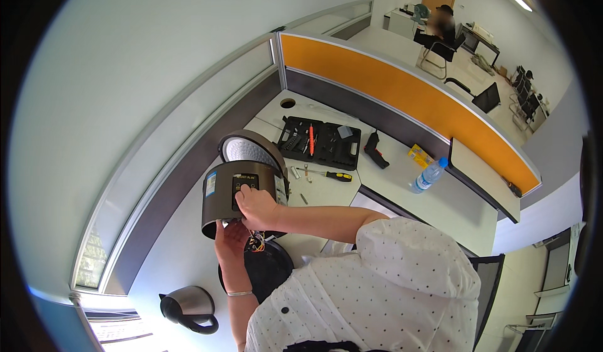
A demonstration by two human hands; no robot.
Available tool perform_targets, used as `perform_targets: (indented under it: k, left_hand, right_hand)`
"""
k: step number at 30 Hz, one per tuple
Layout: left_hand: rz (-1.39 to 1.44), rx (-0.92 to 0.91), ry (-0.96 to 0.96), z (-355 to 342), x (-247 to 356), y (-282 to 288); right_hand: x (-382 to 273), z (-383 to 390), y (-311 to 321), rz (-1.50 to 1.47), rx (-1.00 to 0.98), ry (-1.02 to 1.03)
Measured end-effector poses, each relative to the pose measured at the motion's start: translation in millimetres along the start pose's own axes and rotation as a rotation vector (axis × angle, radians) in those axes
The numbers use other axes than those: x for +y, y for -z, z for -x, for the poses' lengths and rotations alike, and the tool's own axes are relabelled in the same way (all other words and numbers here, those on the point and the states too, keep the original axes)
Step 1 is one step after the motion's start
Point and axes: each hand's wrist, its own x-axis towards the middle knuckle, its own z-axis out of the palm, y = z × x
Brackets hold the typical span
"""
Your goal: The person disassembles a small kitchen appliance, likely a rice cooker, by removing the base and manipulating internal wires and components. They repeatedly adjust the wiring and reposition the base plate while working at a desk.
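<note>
A brown rice cooker (217, 202) stands tilted on the desk, its lid (251, 150) raised to show a silvery inner face. My right hand (259, 207) lies against the dark control panel (245, 181) on its front, fingers bent and pressed on it. Beneath the lower rim, my left hand (232, 240) reaches up into the cooker's open underside. Its fingertips are partly hidden there, and whatever they touch inside cannot be made out. Coloured wires (255, 241) hang out beside my left hand. Below them lies a round black part (270, 265), partly covered by my arm.
Behind the cooker lies an open black tool case (323, 158). Nearby are a yellow-black screwdriver (339, 176), a power screwdriver (375, 151), a yellow box (419, 156) and a water bottle (429, 176). A kettle (191, 305) stands lower left. Partitions (377, 78) edge the desk; a person (445, 26) sits beyond.
</note>
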Motion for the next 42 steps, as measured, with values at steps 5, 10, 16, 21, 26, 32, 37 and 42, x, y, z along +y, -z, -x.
perform_targets:
  k: [5,10,16,21,26,32,37,42]
  left_hand:
    - [-0.063,0.065,0.042,-7.5,-2.6,-11.6]
    - [-0.123,0.089,0.097,-17.9,-3.0,-10.1]
    - [-0.012,-0.008,0.045,-36.9,2.1,-23.1]
    - [0.043,0.127,0.029,-22.6,3.4,-47.7]
    - [0.087,0.063,-0.015,-5.9,-4.8,-34.7]
    - [-0.603,0.441,-0.448,36.8,-29.0,14.4]
    - [-1.662,1.029,-0.035,88.2,-74.7,107.8]
    - [-1.272,0.842,-0.046,109.3,-130.9,200.3]
  right_hand:
    - [2.6,5.7,-14.5,0.066,0.032,0.001]
    - [7.1,7.1,-8.6,-0.025,-0.001,0.025]
    - [6.9,0.4,3.7,0.044,-0.092,-0.003]
    - [8.1,1.7,-2.5,0.077,-0.136,-0.097]
    - [8.9,11.4,-6.8,0.018,-0.042,0.031]
    - [27.2,7.6,-9.2,0.042,0.089,0.187]
    - [29.7,9.6,-1.4,0.004,0.09,0.197]
    - [29.8,-2.6,-1.6,-0.246,0.08,0.186]
